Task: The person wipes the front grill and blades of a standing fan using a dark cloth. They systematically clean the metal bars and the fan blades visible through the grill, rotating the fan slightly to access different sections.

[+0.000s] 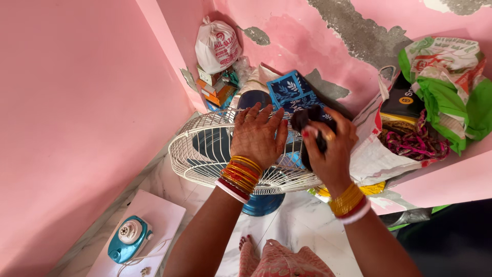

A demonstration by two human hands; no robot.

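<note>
A pedestal fan with a white wire grille (pixel 200 154) and dark blue blades stands in front of me on a blue round base (pixel 262 204). My left hand (pixel 258 134) lies flat on the top of the grille, fingers spread, bangles on the wrist. My right hand (pixel 330 149) grips a dark cloth (pixel 307 119) just above and to the right of the grille's rim. The cloth is bunched in the fingers.
Pink walls close in on the left and back. A white tied bag (pixel 217 46) and small boxes sit in the far corner. Open bags (pixel 405 138) crowd a pink ledge on the right. A teal iron (pixel 128 238) rests on a white board at lower left.
</note>
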